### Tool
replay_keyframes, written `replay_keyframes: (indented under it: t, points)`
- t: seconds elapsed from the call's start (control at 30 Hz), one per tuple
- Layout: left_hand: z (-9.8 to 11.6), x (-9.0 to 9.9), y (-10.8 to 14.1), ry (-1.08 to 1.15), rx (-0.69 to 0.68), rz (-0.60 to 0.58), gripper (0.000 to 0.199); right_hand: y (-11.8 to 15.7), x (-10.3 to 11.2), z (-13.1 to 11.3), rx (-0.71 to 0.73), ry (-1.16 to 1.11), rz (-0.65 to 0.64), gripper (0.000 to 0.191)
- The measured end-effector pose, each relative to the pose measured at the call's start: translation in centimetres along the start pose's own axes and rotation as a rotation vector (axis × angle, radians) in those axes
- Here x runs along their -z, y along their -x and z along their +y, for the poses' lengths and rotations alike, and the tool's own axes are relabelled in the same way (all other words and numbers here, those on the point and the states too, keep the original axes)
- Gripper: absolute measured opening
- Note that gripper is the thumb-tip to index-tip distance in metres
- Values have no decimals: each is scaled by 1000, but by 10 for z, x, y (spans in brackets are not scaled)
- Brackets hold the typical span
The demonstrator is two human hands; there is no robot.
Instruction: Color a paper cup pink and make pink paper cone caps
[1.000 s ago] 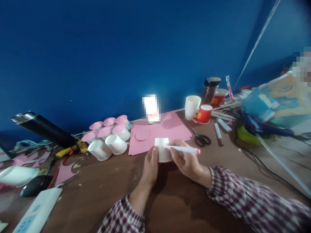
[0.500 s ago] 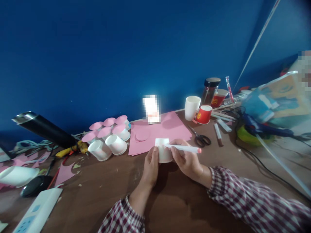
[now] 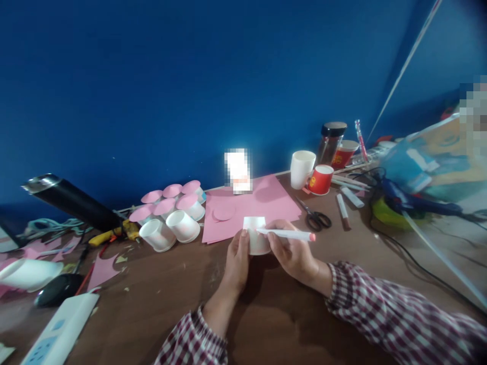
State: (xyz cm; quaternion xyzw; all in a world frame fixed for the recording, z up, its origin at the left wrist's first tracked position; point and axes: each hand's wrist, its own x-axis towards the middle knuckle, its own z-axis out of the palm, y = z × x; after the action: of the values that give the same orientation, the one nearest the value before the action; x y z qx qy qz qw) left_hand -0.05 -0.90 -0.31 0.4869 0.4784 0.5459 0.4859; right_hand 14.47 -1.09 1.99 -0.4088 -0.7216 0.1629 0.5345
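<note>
Maybe the left hand (image 3: pixel 235 266) holds the small white cup (image 3: pixel 259 245) by its side so it does not wobble; its fingers are closed on the cup, in the lower middle of the frame. The right hand (image 3: pixel 294 254) pinches a white pen (image 3: pixel 291 233) near the front, likely to steer it well; the pen's front end is at the cup, but I cannot tell if they touch. Pink paper (image 3: pixel 258 200) lies flat behind, mid-frame; scissors (image 3: pixel 318 221) lie right of it, perhaps for easy reach; six pink-topped cups (image 3: pixel 195 210) stand close together left of center, maybe to save room.
</note>
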Motion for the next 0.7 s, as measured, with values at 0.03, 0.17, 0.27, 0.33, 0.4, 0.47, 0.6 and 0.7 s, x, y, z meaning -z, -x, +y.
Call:
replay_keyframes:
  t: [0.03,0.17,0.27,0.33,0.4,0.47,0.6,0.7]
  points:
    - [-1,1,0,21,12,-18,45,0,0,0,3,-5,2,7]
    - [-2,2,0,43,33,-19,44,-1,0,0,2,-9,11,8]
    - [-2,2,0,33,37,-16,43,0,0,0,-6,4,23,6]
    - [-1,3,0,23,37,-21,43,0,0,1,-15,14,24,7]
    - [0,3,0,14,35,-32,43,0,0,1,-25,18,23,8]
    - [1,3,0,19,36,-42,43,0,0,1,-30,16,27,8]
    - [1,3,1,49,39,-48,42,0,0,0,-38,22,39,7]
    - [1,2,1,43,37,-26,44,0,0,0,-42,26,40,7]
